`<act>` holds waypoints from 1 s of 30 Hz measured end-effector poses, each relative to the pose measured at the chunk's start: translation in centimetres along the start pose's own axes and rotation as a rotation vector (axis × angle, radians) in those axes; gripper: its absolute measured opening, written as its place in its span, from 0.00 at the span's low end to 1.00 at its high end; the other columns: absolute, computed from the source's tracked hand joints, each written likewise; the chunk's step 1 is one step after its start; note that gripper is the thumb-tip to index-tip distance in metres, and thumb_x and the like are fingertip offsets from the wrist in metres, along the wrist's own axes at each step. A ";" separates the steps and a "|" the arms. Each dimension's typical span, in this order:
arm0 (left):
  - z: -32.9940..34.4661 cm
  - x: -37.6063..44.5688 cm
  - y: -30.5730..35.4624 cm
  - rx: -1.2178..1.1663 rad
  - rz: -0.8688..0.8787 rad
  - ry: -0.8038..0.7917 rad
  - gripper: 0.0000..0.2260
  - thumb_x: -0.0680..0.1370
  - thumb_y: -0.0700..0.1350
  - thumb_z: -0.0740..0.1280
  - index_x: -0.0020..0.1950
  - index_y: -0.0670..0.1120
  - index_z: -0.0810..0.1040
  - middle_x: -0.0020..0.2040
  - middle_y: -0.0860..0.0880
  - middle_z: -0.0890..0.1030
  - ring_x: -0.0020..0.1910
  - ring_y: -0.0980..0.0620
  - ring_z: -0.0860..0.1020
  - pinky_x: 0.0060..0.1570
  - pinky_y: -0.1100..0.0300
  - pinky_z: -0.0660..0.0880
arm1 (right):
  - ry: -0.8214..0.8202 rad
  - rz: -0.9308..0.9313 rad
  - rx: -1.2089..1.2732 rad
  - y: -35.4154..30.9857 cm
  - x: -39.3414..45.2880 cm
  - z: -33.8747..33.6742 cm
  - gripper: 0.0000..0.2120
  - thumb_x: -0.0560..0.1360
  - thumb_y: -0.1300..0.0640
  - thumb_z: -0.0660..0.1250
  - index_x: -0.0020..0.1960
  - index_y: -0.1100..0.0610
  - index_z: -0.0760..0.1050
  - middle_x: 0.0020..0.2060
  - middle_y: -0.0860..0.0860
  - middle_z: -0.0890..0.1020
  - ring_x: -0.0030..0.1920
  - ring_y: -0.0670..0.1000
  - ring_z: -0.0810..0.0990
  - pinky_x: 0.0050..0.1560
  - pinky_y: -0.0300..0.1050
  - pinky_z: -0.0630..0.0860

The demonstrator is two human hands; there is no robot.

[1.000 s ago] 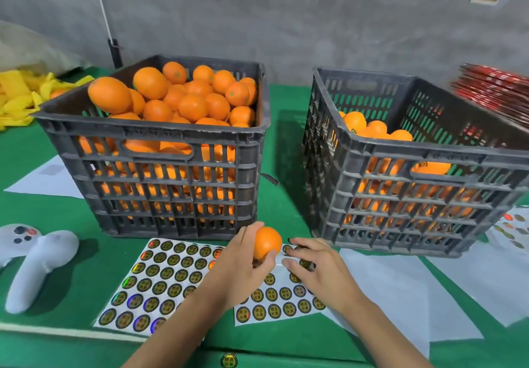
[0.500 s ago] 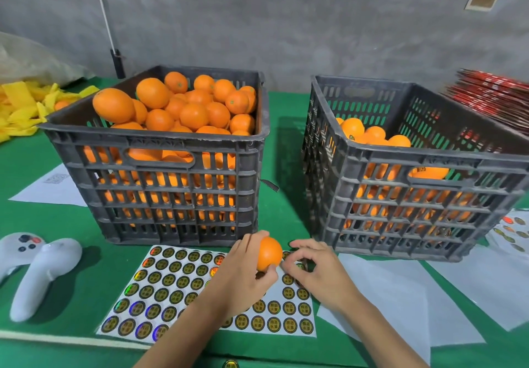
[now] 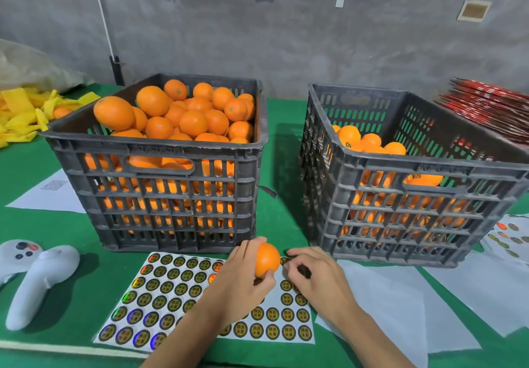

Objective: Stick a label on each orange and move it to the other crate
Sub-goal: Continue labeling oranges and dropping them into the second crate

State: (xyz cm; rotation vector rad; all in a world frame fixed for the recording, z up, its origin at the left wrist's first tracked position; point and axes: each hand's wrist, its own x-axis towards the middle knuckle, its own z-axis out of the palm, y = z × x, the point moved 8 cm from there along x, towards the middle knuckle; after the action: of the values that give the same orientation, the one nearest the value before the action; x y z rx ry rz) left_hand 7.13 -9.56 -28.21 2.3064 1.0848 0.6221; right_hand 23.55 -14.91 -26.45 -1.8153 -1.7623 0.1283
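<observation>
Since half a second ago, view tilts up slightly; crates sit lower in frame, hands stay in almost the same spot above the sheets. Right hand's fingers close tighter than before.

Left to right:
White controller (image 3: 34,279) lies on green table (image 3: 86,281), unmoved.
Left crate (image 3: 160,195), heaped full of oranges, unchanged.
Label sheet (image 3: 160,301) lies flat in front of left crate, rows of round stickers.
Left hand (image 3: 243,284) grips orange (image 3: 266,259) between thumb and curled fingers, just above the sheet, between the two crates' near corners.
Right hand (image 3: 317,279) just beside the orange, thumb and forefinger pinched together over second sheet (image 3: 286,324); cannot tell whether a label is between them.
Right crate (image 3: 400,210) partly filled with oranges, unchanged.
</observation>
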 end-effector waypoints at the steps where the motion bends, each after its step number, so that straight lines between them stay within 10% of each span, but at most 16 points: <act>1: 0.0 0.0 -0.1 -0.016 -0.013 -0.002 0.27 0.81 0.58 0.63 0.78 0.56 0.58 0.66 0.60 0.66 0.62 0.57 0.70 0.59 0.64 0.67 | 0.065 0.032 0.023 0.0 0.1 -0.7 0.08 0.80 0.51 0.68 0.49 0.49 0.85 0.58 0.39 0.82 0.58 0.40 0.76 0.62 0.39 0.73; 7: -1.3 0.4 0.8 -0.267 -0.118 0.041 0.28 0.78 0.67 0.63 0.76 0.68 0.59 0.69 0.63 0.69 0.60 0.63 0.76 0.58 0.66 0.75 | 0.325 -0.144 0.001 -4.1 0.1 -3.3 0.06 0.79 0.56 0.71 0.55 0.52 0.84 0.55 0.43 0.84 0.54 0.42 0.82 0.54 0.46 0.81; 14: -7.6 2.5 6.0 -0.607 -0.042 0.191 0.29 0.75 0.68 0.67 0.73 0.62 0.70 0.56 0.60 0.84 0.56 0.58 0.83 0.58 0.54 0.81 | 0.334 -0.392 0.025 -9.1 0.9 -9.2 0.24 0.82 0.52 0.63 0.77 0.56 0.69 0.75 0.46 0.71 0.73 0.44 0.71 0.70 0.40 0.72; 18: -11.9 4.2 10.6 -0.691 0.062 0.219 0.26 0.74 0.68 0.70 0.70 0.63 0.72 0.58 0.63 0.84 0.60 0.62 0.81 0.61 0.60 0.77 | 0.502 -0.411 -0.209 -12.3 2.5 -14.2 0.33 0.77 0.44 0.70 0.75 0.61 0.69 0.73 0.53 0.74 0.65 0.49 0.80 0.58 0.42 0.80; 25: -20.6 7.5 14.9 -0.365 0.175 0.423 0.20 0.81 0.58 0.68 0.71 0.55 0.76 0.58 0.57 0.83 0.52 0.64 0.83 0.50 0.71 0.77 | 0.670 -0.216 -0.369 -12.1 7.2 -21.8 0.33 0.74 0.52 0.77 0.74 0.63 0.71 0.69 0.57 0.79 0.45 0.62 0.85 0.38 0.50 0.80; 30: -26.2 11.9 10.4 0.104 0.103 0.499 0.17 0.80 0.50 0.71 0.68 0.46 0.78 0.63 0.47 0.81 0.58 0.49 0.81 0.57 0.55 0.76 | 0.479 0.095 -0.394 -7.0 10.3 -23.4 0.33 0.85 0.50 0.58 0.83 0.58 0.47 0.83 0.52 0.47 0.53 0.60 0.83 0.43 0.53 0.81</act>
State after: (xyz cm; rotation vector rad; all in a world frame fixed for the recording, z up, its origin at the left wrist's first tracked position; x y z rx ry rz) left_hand 4.27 0.84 0.42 2.3690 1.2400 1.2572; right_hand 29.48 -13.80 -0.63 -1.9863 -1.4240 -0.6084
